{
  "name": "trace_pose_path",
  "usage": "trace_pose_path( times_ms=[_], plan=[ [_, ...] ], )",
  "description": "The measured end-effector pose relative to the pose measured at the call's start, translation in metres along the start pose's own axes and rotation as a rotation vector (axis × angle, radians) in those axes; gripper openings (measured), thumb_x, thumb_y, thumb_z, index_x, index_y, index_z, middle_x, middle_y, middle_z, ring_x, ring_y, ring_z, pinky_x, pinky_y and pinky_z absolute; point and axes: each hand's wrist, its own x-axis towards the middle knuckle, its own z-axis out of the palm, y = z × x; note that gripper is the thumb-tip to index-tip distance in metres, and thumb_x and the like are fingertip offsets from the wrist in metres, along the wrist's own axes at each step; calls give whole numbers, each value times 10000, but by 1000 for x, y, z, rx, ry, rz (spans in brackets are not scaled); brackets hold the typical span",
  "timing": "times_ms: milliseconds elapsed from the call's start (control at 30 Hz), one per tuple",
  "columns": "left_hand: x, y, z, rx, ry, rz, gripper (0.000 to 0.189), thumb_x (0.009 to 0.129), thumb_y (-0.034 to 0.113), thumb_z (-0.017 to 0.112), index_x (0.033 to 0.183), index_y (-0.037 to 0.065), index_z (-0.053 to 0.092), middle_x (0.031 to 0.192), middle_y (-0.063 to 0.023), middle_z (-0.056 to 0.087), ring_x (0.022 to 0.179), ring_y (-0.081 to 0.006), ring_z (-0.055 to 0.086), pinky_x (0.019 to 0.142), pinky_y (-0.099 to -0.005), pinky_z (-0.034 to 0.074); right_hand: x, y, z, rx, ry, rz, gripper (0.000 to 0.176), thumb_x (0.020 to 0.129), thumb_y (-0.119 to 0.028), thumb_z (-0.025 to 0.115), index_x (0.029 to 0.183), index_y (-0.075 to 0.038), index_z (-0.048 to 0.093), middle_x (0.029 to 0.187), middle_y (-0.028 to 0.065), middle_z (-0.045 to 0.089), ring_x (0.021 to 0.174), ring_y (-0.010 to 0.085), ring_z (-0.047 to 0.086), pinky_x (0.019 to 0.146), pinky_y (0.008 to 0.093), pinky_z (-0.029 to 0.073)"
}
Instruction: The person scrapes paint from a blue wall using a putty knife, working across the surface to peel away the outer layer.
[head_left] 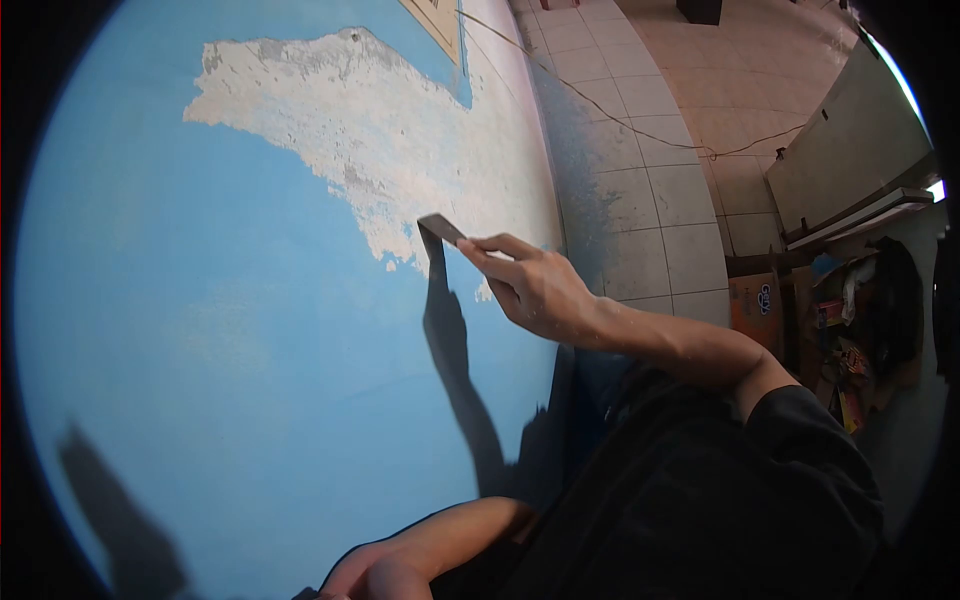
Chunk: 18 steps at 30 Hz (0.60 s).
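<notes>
My right hand (545, 290) is closed around a flat scraper (442, 228), its fingers pinching the near end. The scraper's front edge meets its own shadow at the wall, by the border of a bare patch (390, 130). That patch is whitish and grey, with ragged edges where the blue paint (250, 330) has come off. At the bottom edge of the view is my left arm (440, 545), bent and cut off by the frame. The fingers of my left hand are hidden or out of view.
A tiled floor (640, 200) runs along the wall's foot, with a thin cable (640, 130) crossing above it. At the right stand a cardboard box (757, 310), a heap of mixed items (850, 330) and a pale panel (850, 150). A wooden frame (437, 25) shows at the top.
</notes>
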Motion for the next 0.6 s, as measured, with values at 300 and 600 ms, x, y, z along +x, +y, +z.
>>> trace_pose_path(
  times_ms=[300,600],
  plan=[
    [0,3,5,-23,61,-28,377,1050,209,409,693,133,504,502,59,383,407,-59,304,404,-215,317,6,-16,-10,54,1,-37,478,949,-20,584,1425,-44,557,1281,183,643,685,284,719,545,352,602],
    [2,4,1,-41,38,-37,394,1064,223,415,696,121,513,511,55,417,413,-57,334,414,-211,343,8,-28,-19,-58,-35,-5,581,880,58,639,1442,-55,543,1250,117,633,698,242,703,527,329,590]
  ],
)
